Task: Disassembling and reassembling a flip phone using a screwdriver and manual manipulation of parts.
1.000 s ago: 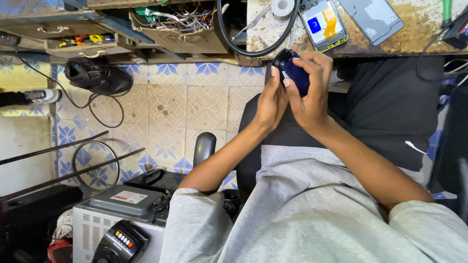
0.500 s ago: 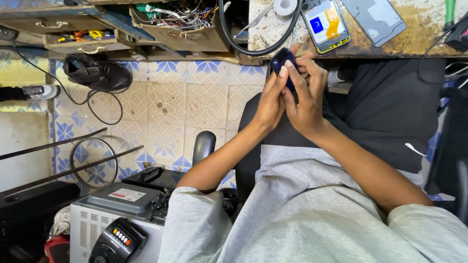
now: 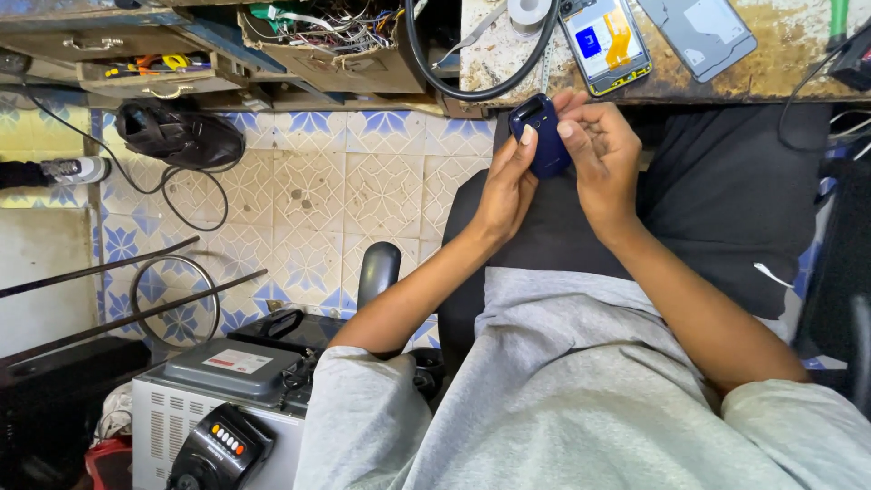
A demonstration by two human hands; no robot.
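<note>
My left hand [image 3: 504, 186] and right hand [image 3: 603, 154] both grip the small dark blue phone [image 3: 542, 134] just below the surface [image 3: 780, 54], and I judge I am prying it, which needs steady fingertips.

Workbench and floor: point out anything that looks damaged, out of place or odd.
On the workbench a phone lies opened, its orange flex cable bared, with a grey back panel lying apart beside it. An open drawer overflows with tangled wires. A black shoe lies on the tiled floor. Both hands hold a small dark blue device.
</note>
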